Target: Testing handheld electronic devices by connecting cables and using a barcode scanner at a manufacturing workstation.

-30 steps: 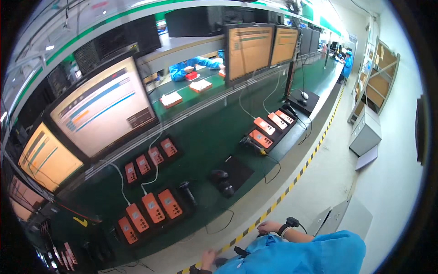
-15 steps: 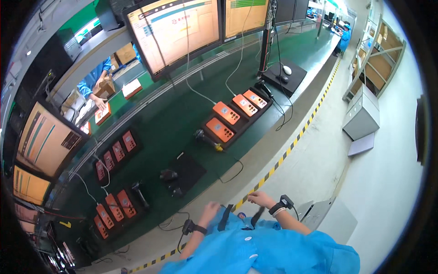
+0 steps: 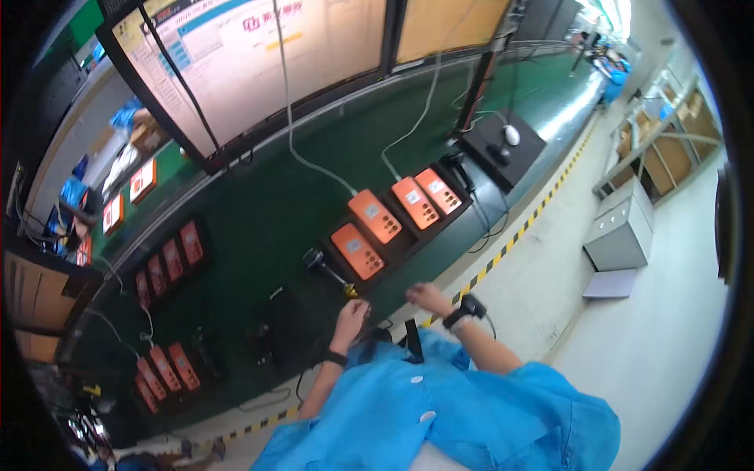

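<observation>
My left hand [image 3: 349, 323] is raised over the near edge of the green bench, fingers loosely bent and nothing seen in them. Right of it, my right hand [image 3: 430, 298] hangs in front of the bench with its fingers loosely apart, also holding nothing visible. Just beyond both hands, a black tray [image 3: 399, 250] bears several orange phones [image 3: 375, 216], backs up, some with white cables plugged in. A dark handheld tool with a yellow end [image 3: 350, 290], perhaps a scanner, lies beside the tray, close to my left fingertips. Neither hand touches the phones.
Large monitors [image 3: 243, 67] stand along the back. More orange phones [image 3: 184, 366] lie on the left, near a dark mat [image 3: 287, 326]. A white mouse [image 3: 512, 135] sits on a black pad at right. Cabinets [image 3: 620, 228] and yellow-black floor tape [image 3: 503, 255] are rightward.
Both my hands have moved up and forward, nearer the bench and the black tray. The view has shifted closer to the bench. The phones appear to lie as before.
</observation>
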`<state>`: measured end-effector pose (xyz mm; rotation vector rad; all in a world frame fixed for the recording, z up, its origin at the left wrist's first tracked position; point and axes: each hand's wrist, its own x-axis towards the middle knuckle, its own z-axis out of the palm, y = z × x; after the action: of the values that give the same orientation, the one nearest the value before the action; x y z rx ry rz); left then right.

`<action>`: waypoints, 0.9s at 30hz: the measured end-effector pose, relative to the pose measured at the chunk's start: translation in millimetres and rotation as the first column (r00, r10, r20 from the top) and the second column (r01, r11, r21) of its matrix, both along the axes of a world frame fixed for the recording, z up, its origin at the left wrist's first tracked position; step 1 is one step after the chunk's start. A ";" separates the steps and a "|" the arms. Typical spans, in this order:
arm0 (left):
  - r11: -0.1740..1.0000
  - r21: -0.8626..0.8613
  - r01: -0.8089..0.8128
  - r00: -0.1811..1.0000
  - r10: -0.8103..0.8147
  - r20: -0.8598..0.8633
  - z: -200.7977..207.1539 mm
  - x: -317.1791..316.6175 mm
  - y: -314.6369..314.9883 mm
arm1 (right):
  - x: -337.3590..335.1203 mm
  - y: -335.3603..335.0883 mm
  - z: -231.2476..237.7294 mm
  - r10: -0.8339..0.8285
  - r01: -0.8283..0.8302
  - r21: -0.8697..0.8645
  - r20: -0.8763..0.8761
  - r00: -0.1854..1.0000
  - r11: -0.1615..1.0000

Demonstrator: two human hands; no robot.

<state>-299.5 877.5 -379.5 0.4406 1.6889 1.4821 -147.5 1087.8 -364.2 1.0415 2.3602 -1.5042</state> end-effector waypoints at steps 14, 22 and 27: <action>0.602 -0.418 -0.680 0.617 0.779 0.117 -1.9 137.9 -43.1 | -279.1 154.8 -26.5 0.370 -0.072 0.727 -0.259 0.892 0.682; 0.352 -0.600 -0.718 0.296 0.935 0.194 -21.8 281.0 1.6 | -256.4 156.6 2.4 0.511 -0.242 0.598 -0.334 0.792 0.764; 0.324 -0.557 -0.765 0.269 0.946 0.182 -37.4 294.1 23.5 | -237.9 155.4 -6.9 0.518 -0.322 0.646 -0.133 0.845 0.692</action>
<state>-5.4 901.0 -416.9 -1.2797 1.7475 1.6980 -385.4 1243.2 -371.2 0.2587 3.1252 -0.7819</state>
